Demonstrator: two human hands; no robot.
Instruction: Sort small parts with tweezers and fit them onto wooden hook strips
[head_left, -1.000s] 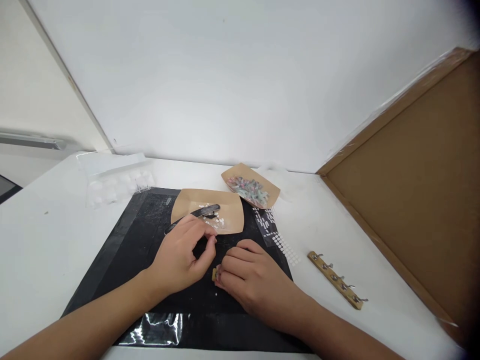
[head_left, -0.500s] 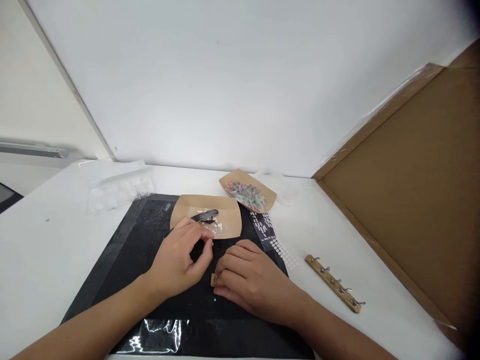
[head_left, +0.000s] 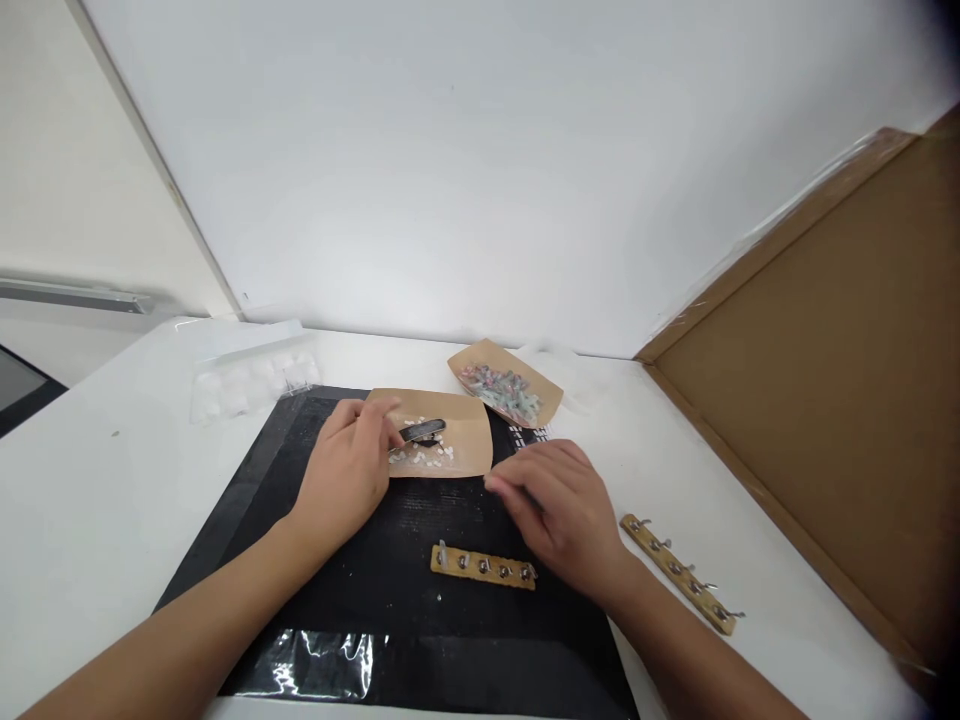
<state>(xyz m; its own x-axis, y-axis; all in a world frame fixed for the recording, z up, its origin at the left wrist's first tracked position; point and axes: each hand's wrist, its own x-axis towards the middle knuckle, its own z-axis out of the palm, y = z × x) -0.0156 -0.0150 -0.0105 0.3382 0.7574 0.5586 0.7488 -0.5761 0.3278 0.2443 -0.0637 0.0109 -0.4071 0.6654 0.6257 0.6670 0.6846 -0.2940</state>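
My left hand [head_left: 349,472] reaches over the left side of a brown paper tray [head_left: 474,425], its visible fingers bent and apart. They are beside the lower end of a dark, slim tool [head_left: 424,431] lying among small white pieces [head_left: 427,460]; the thumb is hidden. My right hand [head_left: 566,510] hovers near the tray's front right corner, thumb and fingers pinched together. Whatever is in that pinch, I cannot make out. Below it, untouched on the black mat [head_left: 360,590], lies a short wooden strip [head_left: 484,568] carrying a row of metal-and-clear fittings.
A similar wooden strip [head_left: 679,573] lies on the white table at right. Behind, another paper tray [head_left: 551,397] holds many small coloured pieces. White sticker sheets [head_left: 527,436] are partly behind my right hand. A clear plastic box [head_left: 255,380] sits back left; cardboard [head_left: 825,350] stands right.
My right hand has left the wooden strip and moved up and right, uncovering it. My left hand has moved up and left, into the paper tray. The view has shifted slightly.
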